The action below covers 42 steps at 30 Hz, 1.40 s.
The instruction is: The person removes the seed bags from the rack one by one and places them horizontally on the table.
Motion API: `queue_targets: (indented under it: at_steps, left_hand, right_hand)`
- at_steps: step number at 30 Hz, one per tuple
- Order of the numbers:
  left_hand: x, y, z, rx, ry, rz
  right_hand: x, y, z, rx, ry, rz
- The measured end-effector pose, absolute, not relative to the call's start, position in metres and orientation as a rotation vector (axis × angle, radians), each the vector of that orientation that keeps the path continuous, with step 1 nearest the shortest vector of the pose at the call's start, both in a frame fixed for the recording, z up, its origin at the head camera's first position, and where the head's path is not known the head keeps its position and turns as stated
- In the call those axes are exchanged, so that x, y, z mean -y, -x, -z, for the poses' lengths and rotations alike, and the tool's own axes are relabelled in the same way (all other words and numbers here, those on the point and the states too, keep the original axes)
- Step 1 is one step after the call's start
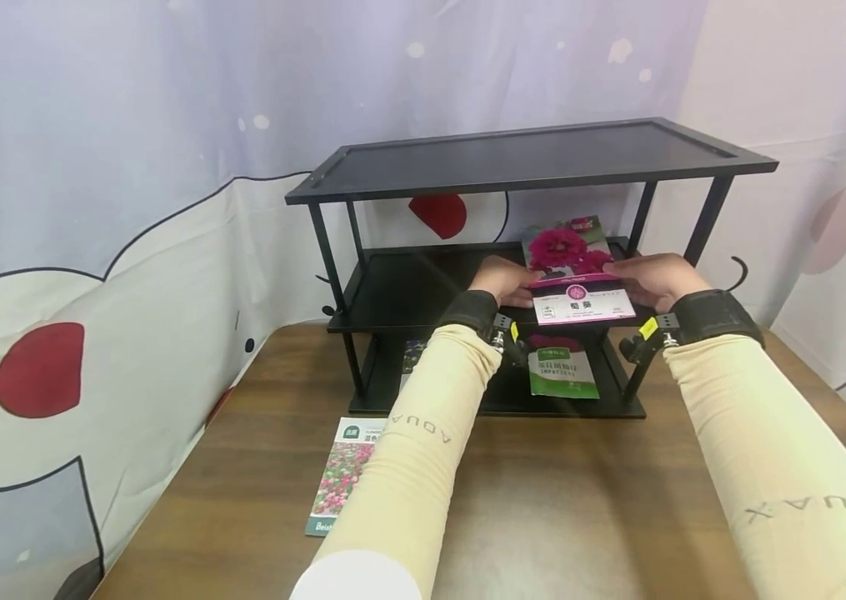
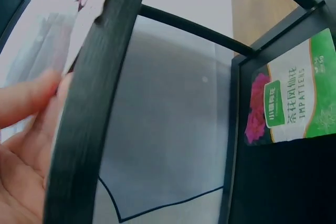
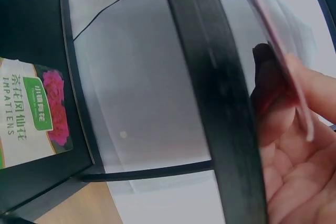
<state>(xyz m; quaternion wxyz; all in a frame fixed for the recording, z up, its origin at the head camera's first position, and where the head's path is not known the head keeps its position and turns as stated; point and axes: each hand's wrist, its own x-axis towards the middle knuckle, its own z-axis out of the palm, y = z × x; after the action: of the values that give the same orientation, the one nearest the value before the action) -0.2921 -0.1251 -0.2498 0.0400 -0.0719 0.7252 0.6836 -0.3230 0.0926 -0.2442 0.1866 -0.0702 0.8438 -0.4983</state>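
Landmark: a black three-tier shelf rack [image 1: 535, 158] stands at the back of the brown wooden desk [image 1: 558, 500], against a pale curtain with red dots.

Held thing: a seed packet with a magenta flower [image 1: 576, 271] lies on the middle tier of the rack, toward its right half, its white label end jutting over the front edge of that tier.

Left hand [image 1: 501, 282]: reaches in over the middle tier and grips the packet's left edge, fingers curled at it. The left wrist view shows the fingers [image 2: 23, 100] just behind the tier's front bar, with the pale packet past them.

Right hand [image 1: 655, 279]: grips the packet's right edge at the same tier. In the right wrist view the fingers [image 3: 302, 103] are bent round the thin packet edge, palm below it, right beside the front bar.

Sleeves: both forearms wear cream sleeves and black wrist bands.

Lowest tier: a green and white packet marked IMPATIENS [image 1: 563, 373] lies flat there, below the held packet and toward the rack's front. Another packet [image 1: 412, 357] shows at the left end of this tier, mostly hidden by the left forearm.

In front of the rack: a packet with small pink flowers [image 1: 340, 483] lies flat on the desk, off the rack's left front corner, partly under the left sleeve.
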Motion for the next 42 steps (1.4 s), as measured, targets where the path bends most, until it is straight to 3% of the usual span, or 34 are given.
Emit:
queue_targets:
  at_steps: [5, 29, 42]
  left_hand:
    - [0.124, 0.307, 0.256, -2.307, 0.237, -2.054]
    - [0.151, 0.296, 0.234, -2.509, 0.198, -2.047]
    - [0.167, 0.259, 0.246, -2.663, 0.031, -1.947]
  right_hand:
    - [-0.091, 0.32, 0.245, -2.445, 0.149, 1.45]
    - [-0.054, 0.307, 0.232, -2.679, 0.203, 1.658]
    - [-0.05, 0.286, 0.252, -2.749, 0.297, 1.525]
